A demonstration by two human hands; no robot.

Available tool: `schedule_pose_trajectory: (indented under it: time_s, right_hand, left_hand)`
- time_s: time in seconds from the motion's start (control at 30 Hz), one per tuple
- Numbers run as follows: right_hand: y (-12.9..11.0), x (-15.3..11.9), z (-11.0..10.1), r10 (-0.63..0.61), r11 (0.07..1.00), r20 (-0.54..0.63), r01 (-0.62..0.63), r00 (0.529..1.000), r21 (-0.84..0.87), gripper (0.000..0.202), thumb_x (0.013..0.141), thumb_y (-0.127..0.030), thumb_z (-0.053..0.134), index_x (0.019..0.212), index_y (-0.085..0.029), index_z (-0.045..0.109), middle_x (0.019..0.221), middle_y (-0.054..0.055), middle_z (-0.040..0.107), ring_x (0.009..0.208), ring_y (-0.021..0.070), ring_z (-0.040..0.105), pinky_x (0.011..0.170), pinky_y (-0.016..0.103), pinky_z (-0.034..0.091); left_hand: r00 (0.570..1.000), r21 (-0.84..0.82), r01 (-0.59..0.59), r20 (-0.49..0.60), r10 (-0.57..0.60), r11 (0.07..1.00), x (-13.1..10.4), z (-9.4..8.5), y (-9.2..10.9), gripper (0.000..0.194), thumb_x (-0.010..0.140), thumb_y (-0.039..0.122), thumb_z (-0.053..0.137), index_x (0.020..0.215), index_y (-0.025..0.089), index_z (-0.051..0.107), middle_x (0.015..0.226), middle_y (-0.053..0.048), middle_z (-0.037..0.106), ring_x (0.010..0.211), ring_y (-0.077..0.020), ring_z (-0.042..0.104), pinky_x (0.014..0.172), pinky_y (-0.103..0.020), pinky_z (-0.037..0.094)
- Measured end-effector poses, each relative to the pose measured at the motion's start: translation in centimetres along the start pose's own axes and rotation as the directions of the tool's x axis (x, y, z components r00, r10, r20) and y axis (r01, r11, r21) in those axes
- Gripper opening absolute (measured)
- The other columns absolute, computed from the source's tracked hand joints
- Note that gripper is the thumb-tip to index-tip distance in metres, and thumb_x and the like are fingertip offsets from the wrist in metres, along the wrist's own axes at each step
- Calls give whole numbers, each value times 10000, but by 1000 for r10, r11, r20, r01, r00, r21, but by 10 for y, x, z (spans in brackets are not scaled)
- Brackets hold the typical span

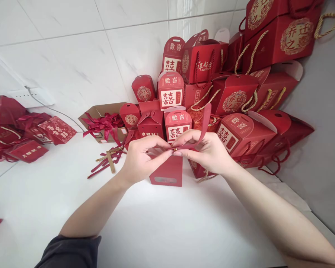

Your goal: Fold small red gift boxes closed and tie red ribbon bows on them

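Observation:
Above a red gift box (167,171) standing on the white table, my two hands meet fingertip to fingertip. A dark red strap (206,118) is pinched in my right hand (208,150), and a loop of it rises over the fingers. My left hand (143,158) is closed too, its thumb and forefinger pinching the strap's other part. Between the fingertips shows a small gold-coloured stud (175,149). The box has a clear window low on its near side. Its top is largely hidden behind my hands.
Stacked red gift boxes (234,100) with rope handles fill the back right against the tiled wall (136,44). Back left of my hands stand a cardboard box (100,111) of red ribbons and loose straps (111,162). More red boxes (28,150) lie far left.

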State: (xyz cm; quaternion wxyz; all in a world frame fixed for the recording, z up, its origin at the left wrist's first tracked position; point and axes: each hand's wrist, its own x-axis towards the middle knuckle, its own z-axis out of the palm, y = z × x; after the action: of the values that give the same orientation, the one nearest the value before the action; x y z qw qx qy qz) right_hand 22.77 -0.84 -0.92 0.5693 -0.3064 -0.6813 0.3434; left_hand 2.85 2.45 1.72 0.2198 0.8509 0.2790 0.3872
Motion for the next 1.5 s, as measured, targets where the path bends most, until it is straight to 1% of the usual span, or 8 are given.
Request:
schedule_pose_trajectory:
  time_s: [0.2, 0.4, 0.5, 0.67, 1.0, 1.23, 1.37, 1.5]
  right_hand:
    - [-4, 2, -10, -4, 986, 55, 13, 998, -166, 119, 903, -272, 626, 937, -161, 650, 915, 58, 706, 852, 183, 683, 767, 311, 551]
    - [-22, -4, -12, -43, 817, 332, 225, 942, -531, 126, 910, -134, 518, 1005, -177, 590, 951, 60, 695, 826, 168, 653, 727, 269, 498]
    - [-34, -12, -6, -5, 691, 466, 340, 885, -638, 187, 881, -67, 468, 987, -187, 565, 917, 55, 684, 733, 157, 618, 611, 250, 432]
    - [-56, -25, 5, 96, 544, 637, 496, 765, -677, 237, 829, 16, 429, 818, -190, 546, 729, 17, 607, 562, 142, 488, 515, 284, 300]
    - [-61, -31, 12, 135, 525, 681, 531, 719, -665, 201, 841, 3, 500, 786, -187, 532, 703, -2, 586, 546, 141, 454, 496, 317, 245]
    - [-54, -23, 4, 85, 700, 605, 385, 792, -601, 138, 891, -63, 509, 881, -182, 578, 760, 7, 631, 589, 132, 526, 534, 277, 354]
    - [-38, -11, -11, 41, 906, 197, 46, 980, -420, 73, 941, -231, 541, 987, -197, 587, 902, 31, 666, 754, 149, 622, 647, 254, 474]
    - [-18, -2, -20, 158, 962, 80, -136, 984, -236, 87, 901, -276, 616, 947, -204, 598, 911, 19, 663, 815, 164, 634, 718, 277, 507]
  left_hand:
    - [962, 233, 11, 262, -74, 972, 14, -29, -6, 472, 777, 391, 722, 1213, 245, 616, 1265, -70, 630, 1173, -254, 582, 968, -366, 508]
    - [897, 195, 192, 363, -253, 962, 17, -41, -17, 266, 857, 367, 605, 1050, 246, 741, 882, -6, 757, 761, -188, 699, 690, -267, 588]
    - [918, 261, 95, 350, -185, 961, 14, -40, -17, 256, 890, 363, 561, 890, 246, 789, 759, 15, 751, 639, -167, 682, 611, -248, 569]
    - [954, 307, -137, 298, 42, 942, 5, -40, -11, 215, 900, 311, 584, 998, 308, 775, 1029, 27, 763, 951, -185, 713, 881, -268, 551]
    - [838, 311, -228, 544, 24, 923, 3, -48, -2, 209, 899, 311, 587, 1018, 312, 760, 1047, 11, 752, 1043, -201, 664, 918, -289, 504]
    - [710, 260, -145, 699, -83, 955, 4, -47, 6, 368, 792, 337, 689, 1159, 301, 676, 1053, -8, 725, 927, -207, 677, 760, -247, 489]
    - [778, 353, -191, 623, -78, 916, 3, -47, -2, 259, 870, 193, 545, 1074, 253, 693, 970, -9, 719, 815, -167, 656, 715, -247, 459]
    - [857, 414, -300, 512, 53, 860, 9, -43, -17, 227, 885, 159, 520, 915, 239, 731, 1013, -35, 664, 933, -184, 599, 792, -288, 444]
